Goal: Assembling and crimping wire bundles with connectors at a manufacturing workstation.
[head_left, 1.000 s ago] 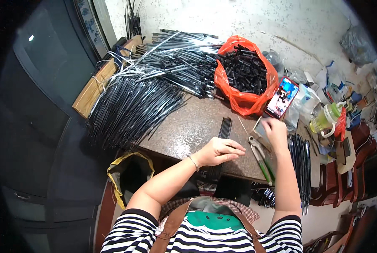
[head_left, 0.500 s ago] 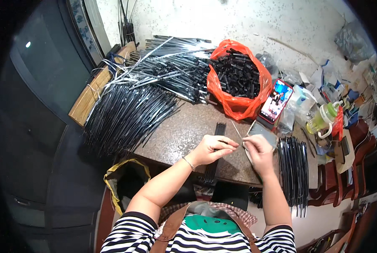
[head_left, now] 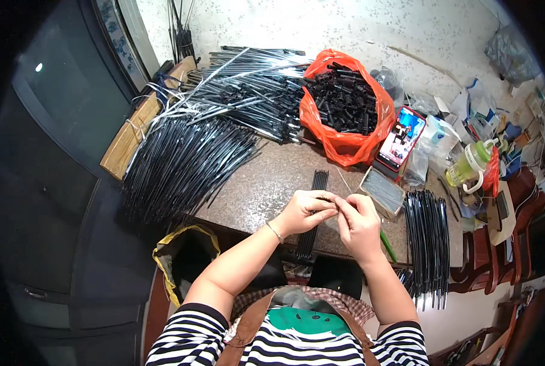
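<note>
My left hand (head_left: 308, 211) and my right hand (head_left: 359, 227) meet over the table, fingertips pinched together. Whatever lies between the fingers is too small to make out. Under my left hand runs a narrow flat row of thin black rods (head_left: 319, 180), partly hidden by it. Just beyond my right hand sits a shallow open box (head_left: 383, 191) of fine grey pin-like pieces. A green stick-shaped tool (head_left: 388, 246) lies beside my right wrist, and a thin pale stick (head_left: 344, 181) lies past the fingertips.
A red plastic bag (head_left: 384, 113) full of short black parts stands at the back. Black rods are heaped on the left (head_left: 181, 168) and bundled on the right (head_left: 427, 244), overhanging the edge. A phone (head_left: 400, 139) and a green bottle (head_left: 469, 163) stand at right.
My right hand has moved left and away from the small box, meeting my left fingertips. The box and the green tool now show more fully.
</note>
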Tool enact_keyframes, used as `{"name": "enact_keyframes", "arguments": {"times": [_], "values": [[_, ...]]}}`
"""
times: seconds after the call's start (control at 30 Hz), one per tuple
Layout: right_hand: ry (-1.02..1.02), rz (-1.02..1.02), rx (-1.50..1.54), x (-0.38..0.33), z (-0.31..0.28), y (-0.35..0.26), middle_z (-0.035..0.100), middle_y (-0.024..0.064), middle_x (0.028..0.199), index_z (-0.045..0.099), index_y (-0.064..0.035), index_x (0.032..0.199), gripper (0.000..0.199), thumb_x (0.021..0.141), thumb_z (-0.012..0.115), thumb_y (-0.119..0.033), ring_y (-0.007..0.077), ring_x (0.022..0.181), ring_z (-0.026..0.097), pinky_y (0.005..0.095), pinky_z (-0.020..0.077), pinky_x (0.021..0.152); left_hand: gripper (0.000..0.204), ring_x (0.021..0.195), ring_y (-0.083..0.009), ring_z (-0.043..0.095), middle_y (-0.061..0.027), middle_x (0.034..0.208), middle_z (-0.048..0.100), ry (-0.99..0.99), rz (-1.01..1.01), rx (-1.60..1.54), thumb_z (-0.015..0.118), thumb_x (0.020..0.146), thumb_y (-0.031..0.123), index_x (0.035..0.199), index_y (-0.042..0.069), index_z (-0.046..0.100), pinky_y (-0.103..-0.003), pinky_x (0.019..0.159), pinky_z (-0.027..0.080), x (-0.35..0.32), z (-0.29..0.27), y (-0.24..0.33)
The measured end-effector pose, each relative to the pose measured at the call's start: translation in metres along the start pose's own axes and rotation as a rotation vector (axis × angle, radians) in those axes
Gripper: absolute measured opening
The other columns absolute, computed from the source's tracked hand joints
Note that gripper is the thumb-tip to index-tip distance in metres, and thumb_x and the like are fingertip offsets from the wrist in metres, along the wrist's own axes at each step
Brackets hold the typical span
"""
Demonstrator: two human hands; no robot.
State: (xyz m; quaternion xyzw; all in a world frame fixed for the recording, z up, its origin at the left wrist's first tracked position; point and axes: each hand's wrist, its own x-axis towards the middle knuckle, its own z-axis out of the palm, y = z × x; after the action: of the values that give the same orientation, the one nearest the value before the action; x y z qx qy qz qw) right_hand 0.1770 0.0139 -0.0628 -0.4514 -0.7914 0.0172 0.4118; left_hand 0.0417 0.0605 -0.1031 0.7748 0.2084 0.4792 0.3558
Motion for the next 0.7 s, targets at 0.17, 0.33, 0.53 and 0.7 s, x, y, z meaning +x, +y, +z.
{"name": "enact_keyframes", "arguments": {"times": [0.17, 0.33, 0.53, 0.7], "values": [[-0.013, -0.053, 0.025, -0.001, 0.0, 0.005, 0.047, 0.0078, 0.071, 0.052, 0.0007, 0.082, 0.024, 0.058, 0.053, -0.001, 0.0229, 0.065, 0.046, 0.0291, 0.0393, 0.058, 0.008, 0.065, -0.0193, 0.055, -0.0102, 0.077, 0.056, -0.003, 0.032, 0.007, 0.055, 0.065, 0.006, 0.07, 0.001, 0.056, -0.024, 0.057, 0.043, 0.002, 0.0, 0.001], [-0.159, -0.179, -0.106, 0.012, -0.016, 0.01, 0.048, 0.0051, 0.069, 0.053, -0.0039, 0.082, 0.024, 0.058, 0.054, -0.003, 0.022, 0.065, 0.047, 0.0292, 0.04, 0.057, 0.008, 0.065, -0.0195, 0.055, -0.0099, 0.078, 0.055, -0.067, 0.0, 0.023, 0.055, 0.066, 0.008, 0.071, 0.002, 0.056, -0.024, 0.057, 0.042, 0.003, -0.001, 0.001], [-0.175, -0.216, 0.091, 0.014, -0.015, 0.018, 0.048, 0.0084, 0.068, 0.054, -0.0049, 0.083, 0.027, 0.056, 0.055, 0.001, 0.0218, 0.062, 0.049, 0.0275, 0.041, 0.052, 0.009, 0.068, -0.0187, 0.054, -0.0094, 0.079, 0.055, -0.132, -0.024, -0.13, 0.055, 0.067, 0.008, 0.074, 0.002, 0.057, -0.025, 0.061, 0.042, 0.003, -0.007, 0.002], [-0.14, 0.109, 0.388, 0.007, -0.007, 0.017, 0.047, 0.0072, 0.067, 0.054, -0.0035, 0.079, 0.022, 0.059, 0.052, 0.006, 0.0201, 0.064, 0.047, 0.0261, 0.0392, 0.056, 0.009, 0.07, -0.0185, 0.054, -0.0089, 0.08, 0.054, -0.142, -0.003, -0.116, 0.053, 0.068, 0.006, 0.075, 0.001, 0.056, -0.025, 0.063, 0.042, 0.002, -0.008, -0.001]]}}
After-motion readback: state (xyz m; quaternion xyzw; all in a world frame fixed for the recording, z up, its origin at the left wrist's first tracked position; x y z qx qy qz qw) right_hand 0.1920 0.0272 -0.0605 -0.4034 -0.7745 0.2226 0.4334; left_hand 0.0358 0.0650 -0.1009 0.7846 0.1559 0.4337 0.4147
